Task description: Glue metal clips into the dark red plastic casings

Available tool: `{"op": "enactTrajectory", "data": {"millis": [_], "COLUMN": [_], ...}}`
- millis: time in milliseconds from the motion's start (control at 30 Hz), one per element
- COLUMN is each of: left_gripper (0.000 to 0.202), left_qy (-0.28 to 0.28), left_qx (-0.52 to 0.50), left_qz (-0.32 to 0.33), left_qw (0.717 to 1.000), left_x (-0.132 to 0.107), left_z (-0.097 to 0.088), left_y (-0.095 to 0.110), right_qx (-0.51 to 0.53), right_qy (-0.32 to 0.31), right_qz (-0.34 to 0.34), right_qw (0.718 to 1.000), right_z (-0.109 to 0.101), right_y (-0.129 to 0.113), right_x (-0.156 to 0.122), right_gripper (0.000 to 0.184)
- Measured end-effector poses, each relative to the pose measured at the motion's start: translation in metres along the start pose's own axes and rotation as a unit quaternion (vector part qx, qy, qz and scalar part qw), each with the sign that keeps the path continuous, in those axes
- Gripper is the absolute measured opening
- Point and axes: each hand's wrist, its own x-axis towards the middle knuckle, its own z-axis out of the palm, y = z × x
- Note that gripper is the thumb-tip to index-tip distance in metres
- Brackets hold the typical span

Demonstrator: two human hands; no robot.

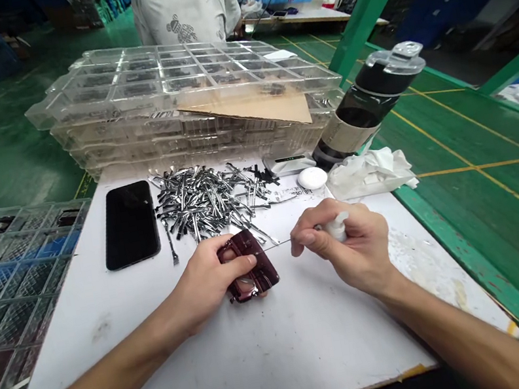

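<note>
1. Centrally, one dark red glossy plastic piece [251, 269], flat and roughly rectangular with cut-outs, lies on the white table top [266, 353], just in front of the person.
2. One left hand [205, 283] clamps it, with the thumb pressed on its upper face and the fingers curled round its near edge.
3. One right hand [353, 248] pinches a thin metal pin [278, 244] between thumb and forefinger. The pin's tip reaches the piece's right edge. The same hand's curled fingers also enclose a small white plastic object [337, 228], mostly hidden.
4. Just behind the piece lies one loose heap of shiny metal clips [208, 200], too tangled to count.
5. One black slab-shaped phone [129, 224] lies left of the heap, and one flat white box [287, 164] and one round white disc [312, 178] lie right of it.
6. One crumpled white cloth [370, 172] sits beside one dark bottle with a clear lid [368, 103].
7. A stack of clear compartmented plastic trays [174, 102] closes off the table's far side, with one brown cardboard sheet [265, 110] wedged in.
8. More clear trays [2, 264] stand to the left.
9. One person in a white printed shirt [185, 1] stands beyond.
</note>
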Motion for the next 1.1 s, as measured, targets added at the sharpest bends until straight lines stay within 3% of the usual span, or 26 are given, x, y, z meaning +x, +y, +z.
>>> {"op": "enactTrajectory", "data": {"millis": [167,400,633,1100], "left_gripper": [0.009,0.011,0.017,0.014], "left_qy": [-0.002,-0.001,0.012,0.005], "left_qx": [-0.004,0.003,-0.004,0.004], "left_qz": [0.004,0.002,0.000,0.003], "left_qw": [1.000,1.000,1.000,1.000], "left_x": [0.0004,-0.0007,0.0000,0.0001], "left_z": [-0.0002,0.0002,0.0006,0.0004], "left_y": [-0.0009,-0.0004,-0.0003,0.0000], "right_qx": [-0.018,0.053,-0.014,-0.019], "right_qy": [-0.017,0.039,-0.026,-0.027], "right_qz": [0.013,0.035,0.022,0.033], "right_qw": [1.000,0.997,0.999,0.999], "right_z": [-0.0001,-0.0044,-0.0041,-0.0034], "right_y": [0.0003,0.0026,-0.0005,-0.0008], "right_x": [-0.0002,-0.0037,-0.0008,0.0003], "right_gripper": [0.010,0.009,0.011,0.013]}}
